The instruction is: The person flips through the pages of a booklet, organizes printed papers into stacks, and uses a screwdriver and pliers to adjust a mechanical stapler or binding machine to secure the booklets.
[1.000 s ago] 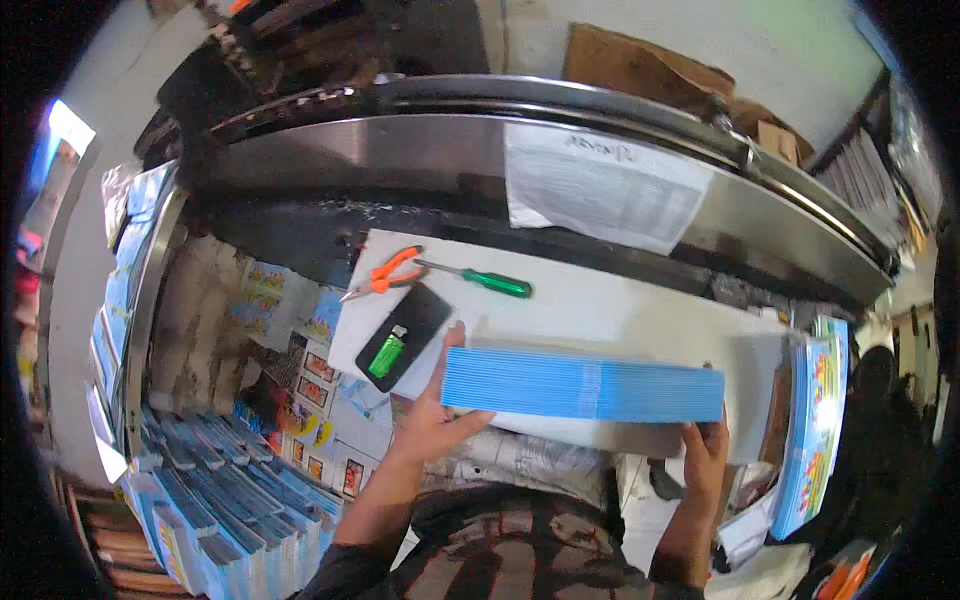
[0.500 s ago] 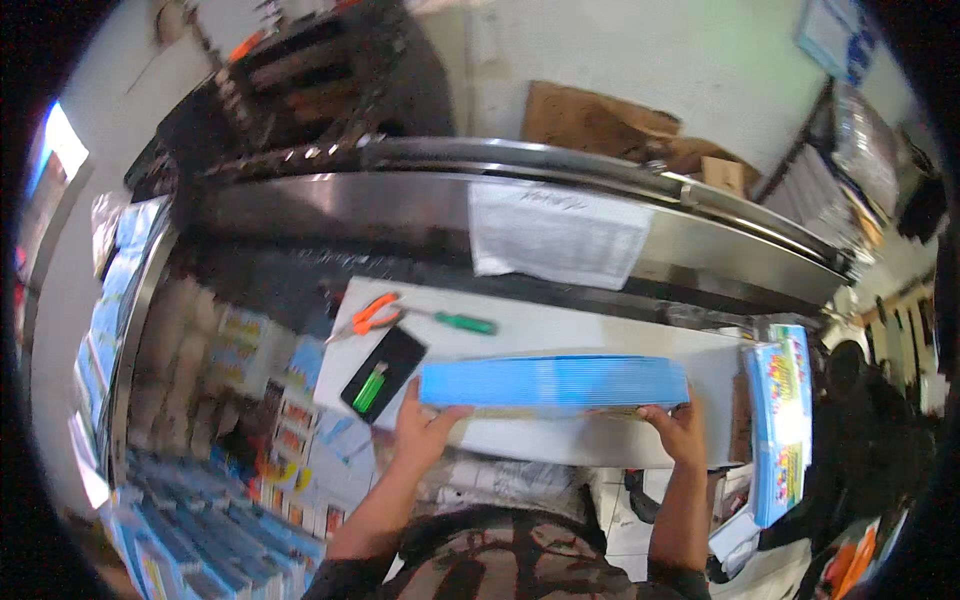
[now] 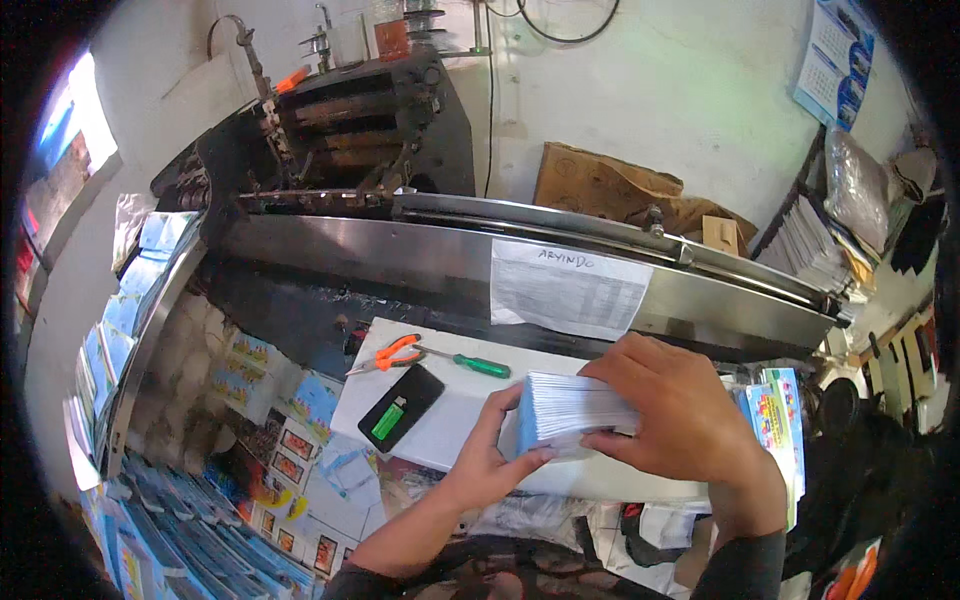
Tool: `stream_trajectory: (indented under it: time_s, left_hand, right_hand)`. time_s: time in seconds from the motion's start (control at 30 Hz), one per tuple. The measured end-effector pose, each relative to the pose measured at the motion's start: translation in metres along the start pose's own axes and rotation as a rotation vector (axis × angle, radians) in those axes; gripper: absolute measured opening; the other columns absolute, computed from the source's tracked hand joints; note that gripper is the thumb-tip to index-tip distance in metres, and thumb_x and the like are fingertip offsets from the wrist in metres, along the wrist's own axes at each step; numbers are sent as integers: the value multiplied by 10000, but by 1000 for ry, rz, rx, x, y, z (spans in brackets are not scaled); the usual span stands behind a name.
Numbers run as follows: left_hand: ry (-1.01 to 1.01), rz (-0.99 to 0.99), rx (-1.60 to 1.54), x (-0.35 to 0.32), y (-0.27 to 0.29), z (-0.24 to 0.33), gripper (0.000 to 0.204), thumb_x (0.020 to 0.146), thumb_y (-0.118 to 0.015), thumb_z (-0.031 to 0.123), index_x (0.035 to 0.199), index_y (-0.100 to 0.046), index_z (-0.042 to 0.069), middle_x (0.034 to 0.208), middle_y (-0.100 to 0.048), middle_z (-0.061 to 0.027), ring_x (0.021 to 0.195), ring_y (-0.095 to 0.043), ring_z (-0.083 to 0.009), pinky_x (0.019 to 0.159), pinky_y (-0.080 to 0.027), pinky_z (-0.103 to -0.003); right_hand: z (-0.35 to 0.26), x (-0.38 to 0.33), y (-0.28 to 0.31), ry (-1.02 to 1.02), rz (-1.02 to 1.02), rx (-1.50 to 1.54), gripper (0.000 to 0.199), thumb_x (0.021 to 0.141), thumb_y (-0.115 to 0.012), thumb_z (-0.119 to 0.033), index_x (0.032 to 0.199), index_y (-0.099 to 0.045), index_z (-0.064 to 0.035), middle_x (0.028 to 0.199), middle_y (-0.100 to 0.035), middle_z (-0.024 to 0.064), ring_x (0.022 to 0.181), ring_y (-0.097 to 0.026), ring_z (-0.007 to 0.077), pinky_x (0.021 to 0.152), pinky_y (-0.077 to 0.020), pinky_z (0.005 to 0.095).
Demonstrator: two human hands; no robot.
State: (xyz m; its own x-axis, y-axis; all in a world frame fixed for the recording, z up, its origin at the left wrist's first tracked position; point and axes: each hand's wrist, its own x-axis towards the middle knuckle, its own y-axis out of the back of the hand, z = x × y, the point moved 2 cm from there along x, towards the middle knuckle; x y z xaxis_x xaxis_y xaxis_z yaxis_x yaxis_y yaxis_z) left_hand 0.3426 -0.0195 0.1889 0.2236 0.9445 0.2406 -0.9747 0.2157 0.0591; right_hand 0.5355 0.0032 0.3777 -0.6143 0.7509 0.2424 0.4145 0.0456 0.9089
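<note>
Both hands are clamped on a stack (image 3: 578, 410) of thin sheets held just above the white bench (image 3: 455, 425). The left hand (image 3: 490, 455) grips its near-left end, thumb and fingers pinching the blue edge, while the right hand (image 3: 680, 415) lies over the top and right side with fingers spread. To square such a stack well, I judge both grips should stay even, so that the sheets do not fan or slip, and the edges should be kept flush against the palms. The stack looks white on its long face and blue at the end. It is thick and tightly packed, though the right hand hides how far it runs.

Just left of it on the bench lies a black phone (image 3: 400, 407) with a green patch. Beyond that are orange-handled pliers (image 3: 388, 354) and a green-handled screwdriver (image 3: 470, 362). Behind the bench stands a long steel machine (image 3: 400, 262) with a paper sheet (image 3: 565, 288) taped to its front.
</note>
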Motion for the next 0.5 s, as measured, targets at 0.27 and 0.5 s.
stream_trajectory:
  time_s: [0.27,0.5]
  left_hand:
    - [-72,-80,-74,4,-11,11,980,817,-774,215,1517,-130,-25,1509,-287,-198,1404,-283,-280,1157,-203,-399]
    - [-152,-121,109,1,-14,19,1162,816,-770,175,1517,134,-33,1616,19,-217,1486,-90,-281,1185,-107,-407]
  right_hand:
    - [80,-82,-100,-152,373,907,1138,680,-840,-118,1537,-108,34,1586,-208,238,1465,-239,339,1188,-167,449]
    - [68,-83,-162,-152,354,1181,1084,779,-754,-245,1537,-36,45,1594,-73,233,1471,-115,338,1181,-110,461]
